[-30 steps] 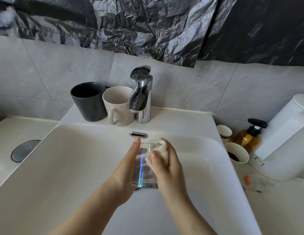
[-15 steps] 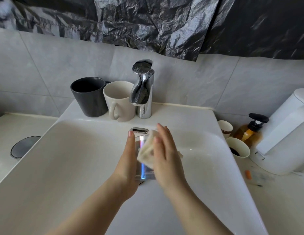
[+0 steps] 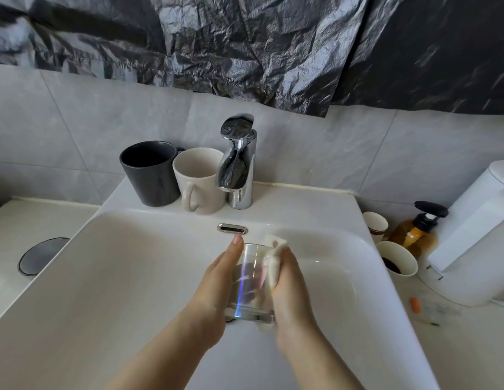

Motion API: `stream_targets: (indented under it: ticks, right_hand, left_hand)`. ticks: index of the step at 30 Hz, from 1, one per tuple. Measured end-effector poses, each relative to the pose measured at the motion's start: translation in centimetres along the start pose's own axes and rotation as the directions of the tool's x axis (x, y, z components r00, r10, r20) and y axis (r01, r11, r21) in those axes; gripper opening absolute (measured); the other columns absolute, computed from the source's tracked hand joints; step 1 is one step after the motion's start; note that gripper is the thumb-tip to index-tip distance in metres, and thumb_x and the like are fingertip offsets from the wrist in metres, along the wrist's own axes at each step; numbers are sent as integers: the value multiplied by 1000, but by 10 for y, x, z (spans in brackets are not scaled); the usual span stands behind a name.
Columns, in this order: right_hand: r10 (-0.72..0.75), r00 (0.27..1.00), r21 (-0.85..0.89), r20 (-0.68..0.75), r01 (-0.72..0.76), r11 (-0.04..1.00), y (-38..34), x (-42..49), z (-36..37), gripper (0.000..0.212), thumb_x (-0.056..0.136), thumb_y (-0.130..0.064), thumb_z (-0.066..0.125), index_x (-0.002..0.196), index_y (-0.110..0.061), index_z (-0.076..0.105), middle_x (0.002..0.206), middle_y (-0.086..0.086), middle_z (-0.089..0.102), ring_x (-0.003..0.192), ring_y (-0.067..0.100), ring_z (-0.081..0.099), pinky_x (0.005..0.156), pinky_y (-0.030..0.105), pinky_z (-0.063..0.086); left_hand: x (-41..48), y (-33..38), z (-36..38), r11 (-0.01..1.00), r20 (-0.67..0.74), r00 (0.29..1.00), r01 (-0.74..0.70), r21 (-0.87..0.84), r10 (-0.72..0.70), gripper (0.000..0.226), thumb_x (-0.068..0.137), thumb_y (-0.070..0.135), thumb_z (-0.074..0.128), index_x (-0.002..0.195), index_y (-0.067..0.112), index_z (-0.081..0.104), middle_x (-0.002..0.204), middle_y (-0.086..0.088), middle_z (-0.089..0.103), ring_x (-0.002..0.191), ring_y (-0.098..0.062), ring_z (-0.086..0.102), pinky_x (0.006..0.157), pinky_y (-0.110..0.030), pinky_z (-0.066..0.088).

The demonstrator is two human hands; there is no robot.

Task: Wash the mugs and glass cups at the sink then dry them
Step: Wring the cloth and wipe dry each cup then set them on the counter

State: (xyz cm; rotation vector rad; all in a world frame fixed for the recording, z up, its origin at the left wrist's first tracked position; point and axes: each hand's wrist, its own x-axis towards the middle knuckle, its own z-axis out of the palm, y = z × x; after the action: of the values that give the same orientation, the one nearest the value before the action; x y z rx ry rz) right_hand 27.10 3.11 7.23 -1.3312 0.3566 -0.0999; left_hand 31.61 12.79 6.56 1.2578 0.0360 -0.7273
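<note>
Glass cup (image 3: 249, 282) held low over the sink (image 3: 132, 277), gripped at its left wall by the left hand (image 3: 217, 288), white cloth (image 3: 274, 258) now dragged down from the rim, pressed to the right wall by the right hand (image 3: 293, 291), fingers curled where they were straight before.

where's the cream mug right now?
Head view, left of centre: the cream mug stands upright on the sink's back ledge, between the black mug and the faucet, with its handle towards the camera.
</note>
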Motion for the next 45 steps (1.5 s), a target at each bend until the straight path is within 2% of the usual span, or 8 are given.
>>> stream_targets:
  ticks: [5,11,17,23,29,35,40,45]
  right_hand:
    - [-342,936,-431,82,342,835,12,-9,11,59,79,-46,38,136,-53,21,150,-28,11,130,-26,2,104,-1,11]
    - [-21,995,55,-96,26,998,6,2,4,35,90,-49,40,117,-39,60,117,1,66,98,19,66,74,37,58]
    - [-363,932,-397,7,335,855,12,-11,12,62,75,-57,37,134,-54,20,150,-28,17,137,-12,15,111,13,17]
    - [-61,989,-50,-138,54,997,1,-4,7,30,91,-52,38,94,-33,62,109,11,63,89,11,59,95,44,47]
    - [-459,888,-547,29,398,737,14,-13,14,64,72,-61,30,134,-57,15,150,-29,14,135,-18,9,107,7,14]
    - [-44,975,-46,-218,35,998,1,-2,6,26,96,-46,36,104,-40,60,93,-14,68,89,10,67,86,40,54]
    - [-342,939,-577,-24,267,772,8,-17,12,76,70,-68,24,143,-48,11,152,-25,18,138,-3,24,112,27,28]
    - [-156,982,-148,-107,139,979,9,0,8,30,87,-53,38,105,-46,60,108,-20,66,98,-7,60,90,24,49]
  left_hand:
    - [-3,-3,-13,999,-23,999,-42,33,42,81,66,76,62,125,20,62,123,-13,65,118,-32,59,109,-54,34]
    - [-2,5,-6,1000,-47,999,-4,27,6,76,67,70,64,116,12,65,112,-16,70,105,-36,66,96,-51,47]
    - [-6,0,-7,998,-50,998,-24,55,26,88,63,76,65,125,14,58,125,-14,64,114,-31,61,107,-50,38]
    - [-2,7,-4,999,-98,995,-26,-35,23,70,75,65,54,122,13,57,112,-21,68,97,-37,66,83,-46,46]
    - [-5,-2,-1,990,-108,984,-140,15,141,76,62,74,65,111,17,58,88,-7,68,70,-16,67,58,-28,44]
    - [-2,1,-1,998,-75,995,-62,-16,60,71,72,70,49,117,17,62,102,-11,73,91,-33,70,81,-43,54]
    - [-5,-1,-1,1000,-12,1000,-10,28,11,88,59,82,57,122,21,61,113,-8,71,104,-26,67,87,-42,51]
    - [-3,11,-12,999,-27,1000,3,-53,-5,72,71,73,51,102,10,69,95,-14,71,87,-31,65,80,-39,51]
